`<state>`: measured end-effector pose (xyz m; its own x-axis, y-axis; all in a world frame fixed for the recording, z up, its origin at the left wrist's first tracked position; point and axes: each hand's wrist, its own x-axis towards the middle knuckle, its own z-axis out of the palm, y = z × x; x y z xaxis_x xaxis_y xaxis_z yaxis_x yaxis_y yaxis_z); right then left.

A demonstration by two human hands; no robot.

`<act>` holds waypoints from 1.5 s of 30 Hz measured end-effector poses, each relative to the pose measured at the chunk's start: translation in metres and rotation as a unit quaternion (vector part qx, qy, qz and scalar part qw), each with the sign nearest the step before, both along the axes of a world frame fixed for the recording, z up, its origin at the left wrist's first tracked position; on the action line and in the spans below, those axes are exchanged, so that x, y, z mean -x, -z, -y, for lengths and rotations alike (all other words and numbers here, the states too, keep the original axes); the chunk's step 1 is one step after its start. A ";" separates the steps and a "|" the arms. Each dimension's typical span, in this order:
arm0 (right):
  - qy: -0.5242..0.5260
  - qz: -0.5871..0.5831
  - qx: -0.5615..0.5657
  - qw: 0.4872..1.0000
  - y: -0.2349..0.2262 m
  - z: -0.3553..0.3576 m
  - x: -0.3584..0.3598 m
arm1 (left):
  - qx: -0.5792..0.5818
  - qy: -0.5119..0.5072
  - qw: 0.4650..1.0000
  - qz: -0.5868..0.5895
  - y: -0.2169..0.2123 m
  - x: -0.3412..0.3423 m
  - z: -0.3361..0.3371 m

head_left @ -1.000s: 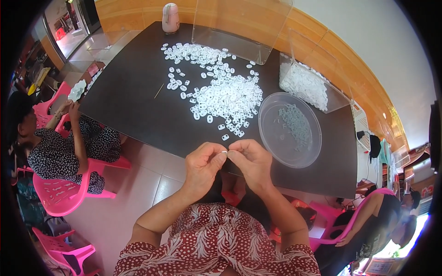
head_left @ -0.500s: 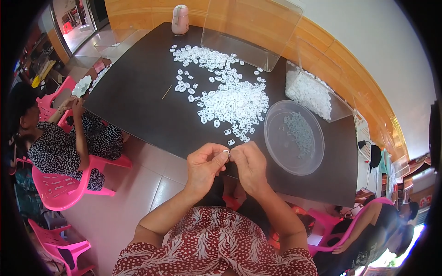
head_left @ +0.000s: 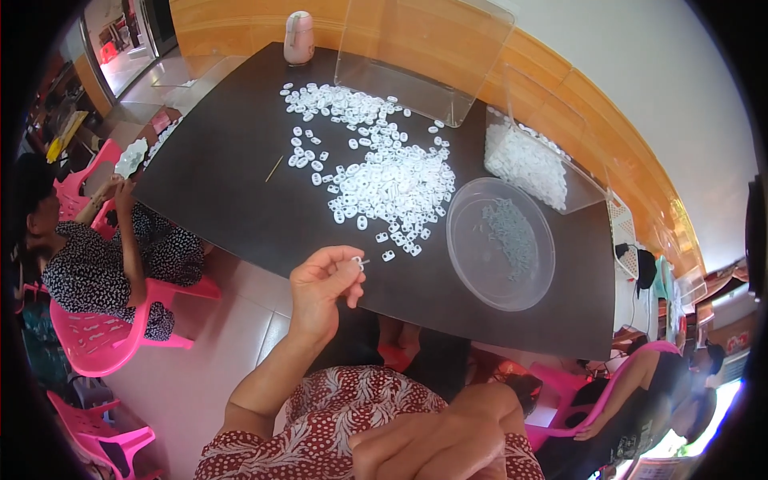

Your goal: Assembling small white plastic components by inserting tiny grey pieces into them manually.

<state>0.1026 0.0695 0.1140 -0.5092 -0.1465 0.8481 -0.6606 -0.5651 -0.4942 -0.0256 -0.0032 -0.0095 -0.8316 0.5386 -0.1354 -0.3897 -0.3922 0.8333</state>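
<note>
My left hand [head_left: 322,282] is over the table's near edge, thumb and forefinger pinched on a small white plastic piece [head_left: 357,260]. A thin grey pin [head_left: 366,262] sticks out of it to the right. Close to the camera, in front of my chest, is my right hand [head_left: 440,442], back turned up and fingers curled under; whatever they hold is hidden. Beyond my left hand lies a heap of white two-holed oval pieces [head_left: 392,188]. To its right, small grey parts [head_left: 512,240] are spread in a round clear plastic lid [head_left: 458,260].
The dark table [head_left: 228,160] bears a thin stick [head_left: 274,169], a pink flask [head_left: 299,38], a large clear bin [head_left: 400,88] and a clear box of white pieces [head_left: 524,164]. At left a person [head_left: 88,264] sits on a pink chair [head_left: 100,340]; another person [head_left: 640,408] sits at right.
My right hand has left the left hand's fingertips and come back toward my chest. My left hand has shifted slightly left, still pinching the white piece, whose grey pin now shows.
</note>
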 end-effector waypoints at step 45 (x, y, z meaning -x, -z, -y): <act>0.559 0.311 -0.250 0.727 0.116 -0.054 0.077 | -0.065 -0.091 0.993 -0.049 0.007 0.002 -0.022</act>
